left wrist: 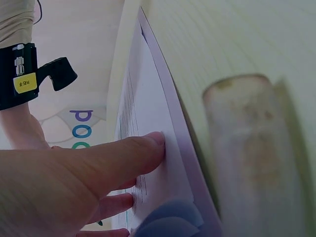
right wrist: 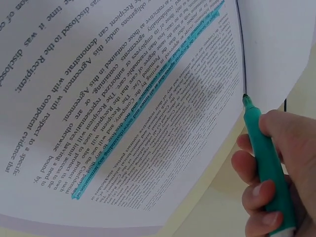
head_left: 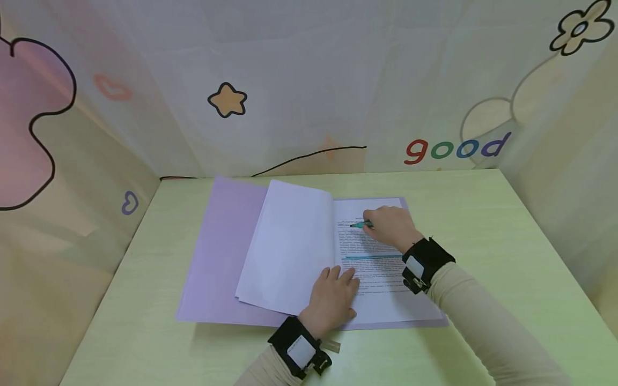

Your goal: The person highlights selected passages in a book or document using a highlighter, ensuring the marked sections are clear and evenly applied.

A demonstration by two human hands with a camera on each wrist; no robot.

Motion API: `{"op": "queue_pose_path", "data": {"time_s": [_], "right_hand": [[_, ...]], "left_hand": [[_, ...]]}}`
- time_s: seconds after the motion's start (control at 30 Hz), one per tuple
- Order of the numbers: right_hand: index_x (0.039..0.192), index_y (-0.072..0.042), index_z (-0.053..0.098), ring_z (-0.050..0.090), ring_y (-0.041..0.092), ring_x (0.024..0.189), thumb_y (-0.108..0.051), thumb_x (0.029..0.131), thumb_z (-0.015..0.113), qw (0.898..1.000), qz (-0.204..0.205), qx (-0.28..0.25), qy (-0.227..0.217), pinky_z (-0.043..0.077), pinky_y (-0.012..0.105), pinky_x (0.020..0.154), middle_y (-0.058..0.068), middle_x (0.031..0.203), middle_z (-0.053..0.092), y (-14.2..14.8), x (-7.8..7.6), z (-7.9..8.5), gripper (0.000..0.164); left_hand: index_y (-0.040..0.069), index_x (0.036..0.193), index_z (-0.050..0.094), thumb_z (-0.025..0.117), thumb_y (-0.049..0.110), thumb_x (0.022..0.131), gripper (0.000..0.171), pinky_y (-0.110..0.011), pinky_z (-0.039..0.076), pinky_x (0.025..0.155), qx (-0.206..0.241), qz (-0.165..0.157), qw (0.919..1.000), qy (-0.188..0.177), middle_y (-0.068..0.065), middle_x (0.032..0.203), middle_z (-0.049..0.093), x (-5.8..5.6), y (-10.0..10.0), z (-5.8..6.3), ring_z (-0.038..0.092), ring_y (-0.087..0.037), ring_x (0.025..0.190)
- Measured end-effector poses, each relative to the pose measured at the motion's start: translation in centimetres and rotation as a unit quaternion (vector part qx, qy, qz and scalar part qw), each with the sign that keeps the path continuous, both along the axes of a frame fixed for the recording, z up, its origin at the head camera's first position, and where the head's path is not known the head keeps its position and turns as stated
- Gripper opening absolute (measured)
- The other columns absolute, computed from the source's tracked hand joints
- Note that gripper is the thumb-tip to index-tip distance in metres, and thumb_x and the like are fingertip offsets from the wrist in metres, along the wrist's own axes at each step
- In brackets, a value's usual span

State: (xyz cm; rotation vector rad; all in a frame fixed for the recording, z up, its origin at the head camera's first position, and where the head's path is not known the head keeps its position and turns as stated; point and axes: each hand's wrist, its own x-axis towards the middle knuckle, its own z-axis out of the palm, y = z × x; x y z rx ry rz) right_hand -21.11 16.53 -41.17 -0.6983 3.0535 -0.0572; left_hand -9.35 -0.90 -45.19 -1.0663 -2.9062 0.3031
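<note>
A purple folder (head_left: pixel 217 257) lies spread on the table, with white pages turned over to its left. On the right lies a printed page (head_left: pixel 376 305) with a teal highlighted line (right wrist: pixel 143 106) across its text. My right hand (head_left: pixel 391 225) pinches a teal highlighter (right wrist: pixel 266 163) above the upper text; its tip points left. Whether the tip touches the paper, I cannot tell. My left hand (head_left: pixel 333 295) rests on the pages near the fold and lower text, fingers spread. In the left wrist view, the thumb (left wrist: pixel 133 150) lies along the page near the folder's purple edge.
The pale green table (head_left: pixel 507 257) extends around the folder. Behind it hangs a white printed cloth (head_left: pixel 309 80), with more cloth at both sides. A blurred pale strip (left wrist: pixel 252 153) looms close to the left wrist camera. Black bands (head_left: pixel 427 262) circle both wrists.
</note>
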Motion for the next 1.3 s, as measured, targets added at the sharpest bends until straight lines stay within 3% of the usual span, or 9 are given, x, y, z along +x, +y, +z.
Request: {"op": "queue_pose_path", "data": {"time_s": [0.33,0.63,1.3], "right_hand": [[0.090,-0.009,0.062,0.042,0.014,0.048,-0.025,0.084,0.061,1.000,0.004,0.026,0.001,0.033,0.025,0.041,0.003,0.068,0.058,-1.3,-0.3,-1.1,0.017],[0.088,-0.009,0.062,0.041,0.014,0.047,-0.025,0.085,0.060,1.000,0.001,0.029,0.005,0.034,0.026,0.040,0.003,0.068,0.058,-1.7,-0.4,-1.2,0.016],[0.089,-0.007,0.063,0.041,0.013,0.046,-0.023,0.083,0.062,1.000,0.005,0.030,-0.002,0.033,0.024,0.040,0.004,0.066,0.057,-2.4,-0.7,-1.5,0.017]], "left_hand": [[0.023,0.123,0.054,0.066,0.056,0.072,0.062,-0.038,0.035,0.095,0.014,0.011,0.9998,-0.007,0.003,0.133,0.048,-0.1,-0.1,-0.8,0.042,-0.022,0.116],[0.026,0.122,0.055,0.067,0.058,0.068,0.064,-0.040,0.035,0.094,0.019,0.018,0.9997,0.002,0.006,0.133,0.048,0.1,-0.2,-0.6,0.042,-0.022,0.116],[0.027,0.125,0.052,0.066,0.058,0.070,0.065,-0.042,0.034,0.095,0.019,0.031,0.9989,-0.028,0.007,0.136,0.044,0.1,-0.2,-0.4,0.039,-0.022,0.119]]}}
